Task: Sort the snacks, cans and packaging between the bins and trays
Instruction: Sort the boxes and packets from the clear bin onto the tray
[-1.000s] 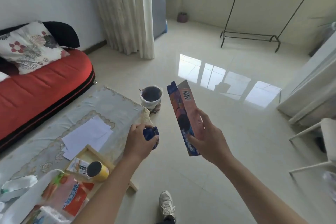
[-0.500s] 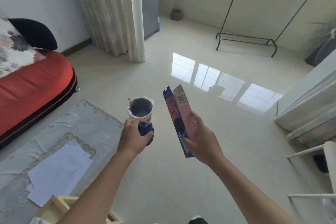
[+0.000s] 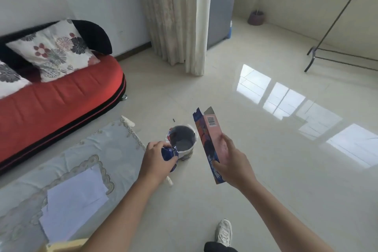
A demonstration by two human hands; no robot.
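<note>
beside the tabletop [image 3: 86, 159], over the floor bin [image 3: 187, 153], left hand [image 3: 156, 159] grips a crumpled blue wrapper [image 3: 167, 152] at its rim; right hand [image 3: 233, 161] holds an opened snack box [image 3: 205, 135]. neither is binned yet, so the sorting looks unfinished.

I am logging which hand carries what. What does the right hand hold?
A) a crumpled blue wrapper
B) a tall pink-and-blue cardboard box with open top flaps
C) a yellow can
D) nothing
B: the right hand grips the tall pink-and-blue cardboard box, its barcode showing, while the left hand holds the crumpled blue wrapper by the small white-lined bin.
</note>
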